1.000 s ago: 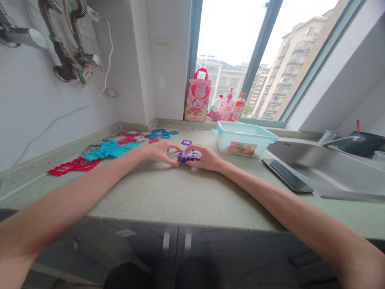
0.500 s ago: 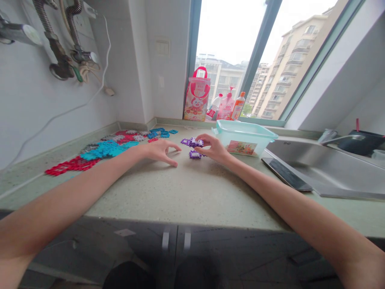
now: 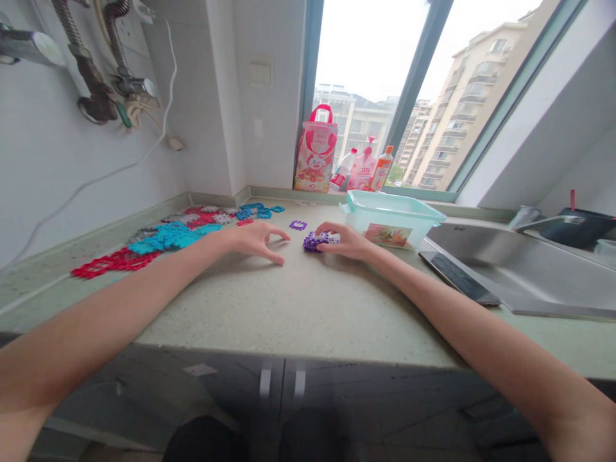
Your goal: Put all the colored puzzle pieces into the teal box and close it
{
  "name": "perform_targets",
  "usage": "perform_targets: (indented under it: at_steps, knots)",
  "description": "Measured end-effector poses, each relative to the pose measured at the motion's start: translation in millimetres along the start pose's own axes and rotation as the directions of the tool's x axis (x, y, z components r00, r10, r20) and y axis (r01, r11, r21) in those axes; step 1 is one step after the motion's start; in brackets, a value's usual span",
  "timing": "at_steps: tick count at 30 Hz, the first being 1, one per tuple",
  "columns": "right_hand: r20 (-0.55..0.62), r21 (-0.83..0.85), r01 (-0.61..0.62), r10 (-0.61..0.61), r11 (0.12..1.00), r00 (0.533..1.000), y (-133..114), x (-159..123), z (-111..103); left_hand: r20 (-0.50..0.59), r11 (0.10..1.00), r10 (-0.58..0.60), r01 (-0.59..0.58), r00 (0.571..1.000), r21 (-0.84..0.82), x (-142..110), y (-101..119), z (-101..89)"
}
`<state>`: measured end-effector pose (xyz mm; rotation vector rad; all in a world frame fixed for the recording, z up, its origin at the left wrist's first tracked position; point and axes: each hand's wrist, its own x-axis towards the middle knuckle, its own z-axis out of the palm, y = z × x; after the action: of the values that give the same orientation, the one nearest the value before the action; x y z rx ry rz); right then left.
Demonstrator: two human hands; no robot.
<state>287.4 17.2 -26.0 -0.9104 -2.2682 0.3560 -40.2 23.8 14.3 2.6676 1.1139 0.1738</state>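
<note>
My right hand (image 3: 345, 242) rests on the pale green countertop (image 3: 298, 301) with its fingers closed round a small stack of purple interlocking plastic pieces (image 3: 315, 241). Just left of the stack, my left hand (image 3: 256, 239) lies open and holds nothing, its fingers spread and fingertips touching the counter. One loose purple piece (image 3: 298, 224) lies flat a little behind the stack. Further left lie flat spreads of joined pieces: a teal patch (image 3: 168, 236), a red strip (image 3: 113, 262), and blue pieces (image 3: 260, 211).
A lidded translucent teal box (image 3: 391, 220) stands right behind my right hand. A phone (image 3: 458, 279) lies beside the steel sink (image 3: 524, 269) at the right. A pink bag (image 3: 315, 154) and bottles (image 3: 370, 170) stand on the window sill. Pipes and a cable hang on the left wall.
My right hand, which had lifted purple pieces up near the loose one, has come back down and now holds the stack on the counter. My left hand let go earlier and has stayed put.
</note>
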Motion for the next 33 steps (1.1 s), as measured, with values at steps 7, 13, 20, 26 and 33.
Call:
perform_targets:
  at_steps: [7, 13, 20, 26, 33]
  knots:
    - [0.043, -0.169, 0.037, -0.03, 0.985, 0.999, -6.0, 3.2, 9.9, -0.002, 1.0, 0.005, -0.005, 1.0, 0.0, -0.6, 0.7, -0.7]
    - [-0.195, -0.461, -0.211, 0.133, 0.862, 0.972, -14.4, 1.4, -4.7, -0.004, 1.0, 0.014, -0.014, 1.0, 0.004, -0.4, -0.2, -0.2]
    - [-0.309, -0.576, -0.407, 0.271, 0.709, 0.911, -23.1, 0.9, -15.0, -0.003, 1.0, 0.027, -0.027, 1.0, 0.006, -0.1, -1.3, 0.3]
    - [-0.21, -0.645, -0.418, 0.377, 0.64, 0.902, -25.2, -1.7, -14.4, -0.003, 1.0, 0.025, -0.025, 1.0, 0.013, 0.0, -1.4, 0.0]
    - [-0.118, -0.639, -0.339, 0.347, 0.69, 0.93, -22.1, -1.4, -8.8, -0.003, 1.0, 0.004, -0.004, 1.0, -0.006, -0.2, -1.0, 0.2]
